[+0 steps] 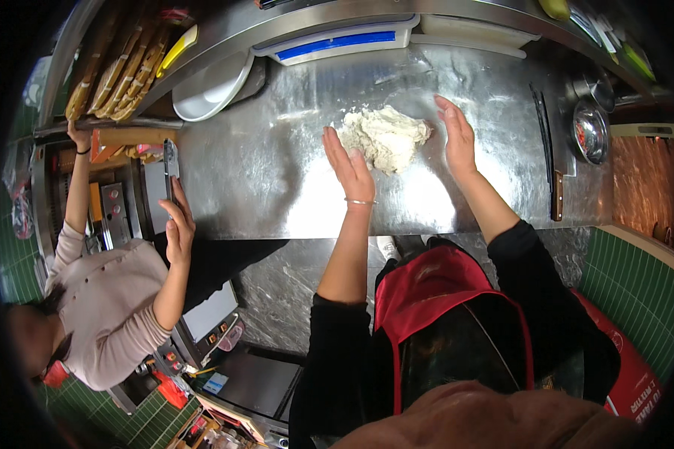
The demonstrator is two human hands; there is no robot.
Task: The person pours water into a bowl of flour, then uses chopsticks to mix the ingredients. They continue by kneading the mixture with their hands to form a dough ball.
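Observation:
A rough, pale mound of dough (386, 140) lies on the steel worktop (277, 135), with loose crumbs and flour along its far edge. My left hand (350, 166) is at the mound's left side, fingers stretched out and pointing away from me, palm turned toward it. Whether its fingertips touch the dough I cannot tell. To the right, apart from the mound, my right hand (457, 136) is held with its fingers extended and its palm facing inward. Both hands hold nothing. A thin bangle circles my left wrist.
At the right lie a knife (557, 196) with a wooden handle and dark chopsticks (543, 135), beside a metal bowl (591, 132). A white basin (211, 88) and a white tray (337, 43) stand along the back. On the left, another person (108, 299) holds a phone (171, 168).

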